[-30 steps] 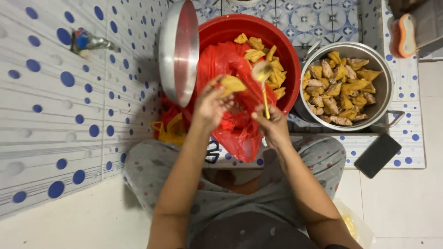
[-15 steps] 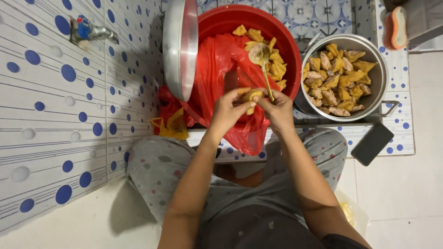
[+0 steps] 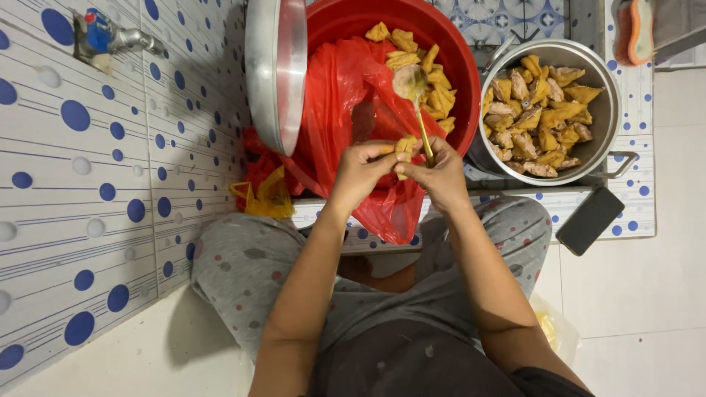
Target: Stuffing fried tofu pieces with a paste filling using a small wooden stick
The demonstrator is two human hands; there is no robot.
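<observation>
Left hand [image 3: 362, 167] and right hand [image 3: 439, 170] meet at frame centre, fingers curled shut around one yellow-brown tofu piece [image 3: 404, 147], pinched from both sides, apparently to steady and spread it. Spoon [image 3: 413, 95] also gripped in right hand, handle between the fingers, loaded bowl pointing up-frame, kept ready without release of the piece. Directly above: red basin [image 3: 456, 51] lined with a red plastic bag [image 3: 353, 110], more pieces heaped along its upper right, within short reach. Right of centre: metal pot [image 3: 610, 110] filled with similar pieces, set apart as a separate batch. Metal lid [image 3: 273, 73] propped on edge against basin's left rim. Dark phone [image 3: 590, 220] below the pot, clear of the food.
</observation>
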